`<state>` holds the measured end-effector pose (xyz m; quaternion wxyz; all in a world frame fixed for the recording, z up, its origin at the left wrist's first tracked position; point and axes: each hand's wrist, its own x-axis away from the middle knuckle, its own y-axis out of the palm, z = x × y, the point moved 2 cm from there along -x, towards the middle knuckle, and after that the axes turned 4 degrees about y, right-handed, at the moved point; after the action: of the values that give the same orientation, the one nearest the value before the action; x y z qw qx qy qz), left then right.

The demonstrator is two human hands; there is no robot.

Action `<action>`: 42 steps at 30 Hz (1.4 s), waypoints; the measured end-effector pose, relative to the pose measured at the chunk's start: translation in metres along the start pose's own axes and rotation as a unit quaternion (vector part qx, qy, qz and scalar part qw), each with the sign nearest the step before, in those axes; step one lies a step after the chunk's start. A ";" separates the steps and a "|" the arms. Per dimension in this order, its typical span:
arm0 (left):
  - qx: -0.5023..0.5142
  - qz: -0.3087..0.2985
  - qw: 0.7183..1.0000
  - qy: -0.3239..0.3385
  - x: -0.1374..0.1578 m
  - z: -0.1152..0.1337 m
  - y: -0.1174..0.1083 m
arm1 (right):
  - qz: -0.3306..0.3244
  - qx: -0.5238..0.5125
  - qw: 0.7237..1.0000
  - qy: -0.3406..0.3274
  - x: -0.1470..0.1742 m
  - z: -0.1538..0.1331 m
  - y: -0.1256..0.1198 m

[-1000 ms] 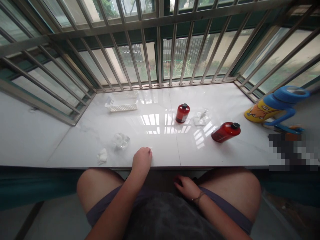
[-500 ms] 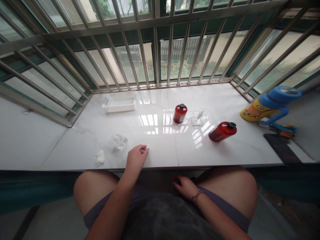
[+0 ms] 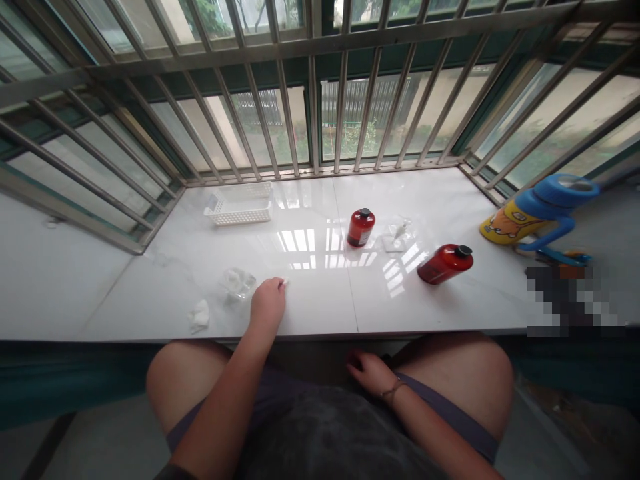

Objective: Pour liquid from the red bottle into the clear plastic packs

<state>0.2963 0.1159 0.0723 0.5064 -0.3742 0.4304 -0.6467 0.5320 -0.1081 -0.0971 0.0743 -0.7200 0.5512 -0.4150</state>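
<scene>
Pinching a small white scrap [image 3: 285, 281] over the glossy, grey-veined table [image 3: 320, 308], the left hand [image 3: 269, 301] is just beside one crinkled, clear plastic wrapper [image 3: 239, 285]; the right hand [image 3: 374, 375] curls nearer the body, and whether it grips anything I cannot tell. One crumpled white wad [image 3: 199, 316] lies near the front edge. Two smooth, rounded red bottles [image 3: 445, 265] and one rectangular, perforated white basket [image 3: 243, 217] share the surface.

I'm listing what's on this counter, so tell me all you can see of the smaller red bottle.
The smaller red bottle is glossy, round-shouldered and translucent-looking, perhaps plastic, with a black cap on and a pale label too small to read. It stands upright on the white countertop, just right of its seam, touching nothing else.
</scene>
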 end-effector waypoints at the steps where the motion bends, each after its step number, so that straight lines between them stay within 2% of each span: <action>1: -0.004 -0.003 1.000 0.001 0.001 0.003 0.001 | -0.001 0.001 1.000 0.001 0.000 0.000 0.000; 11: 0.014 -0.031 0.999 0.024 0.010 0.032 0.017 | -0.007 0.005 1.000 -0.001 -0.001 0.002 0.002; 19: 0.118 -0.057 0.990 0.048 0.018 0.055 0.029 | -0.009 0.000 1.000 -0.001 0.000 0.001 0.000; 22: 0.179 -0.070 0.981 0.034 0.018 0.048 0.026 | -0.008 -0.001 1.000 0.002 0.000 0.001 0.000; 25: 0.207 -0.043 0.977 -0.004 0.014 0.028 0.015 | -0.008 -0.003 1.000 0.002 0.001 0.000 0.000; 29: 0.192 0.018 0.980 -0.041 0.005 0.000 -0.008 | -0.011 -0.003 1.000 0.001 0.001 0.000 0.000; 32: 0.165 0.034 0.985 -0.045 -0.004 -0.010 -0.016 | -0.016 0.000 1.000 0.001 0.001 -0.001 0.000; 35: 0.143 0.019 0.989 -0.026 -0.011 -0.009 -0.011 | -0.017 0.004 1.000 0.004 0.001 -0.001 0.000; 42: 0.106 0.003 0.994 0.022 -0.015 0.011 0.011 | -0.016 0.011 1.000 0.011 0.000 0.000 0.000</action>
<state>0.3127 0.1274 0.0652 0.5359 -0.3028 0.3710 -0.6953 0.5323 -0.1083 -0.0973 0.0693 -0.7229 0.5362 -0.4302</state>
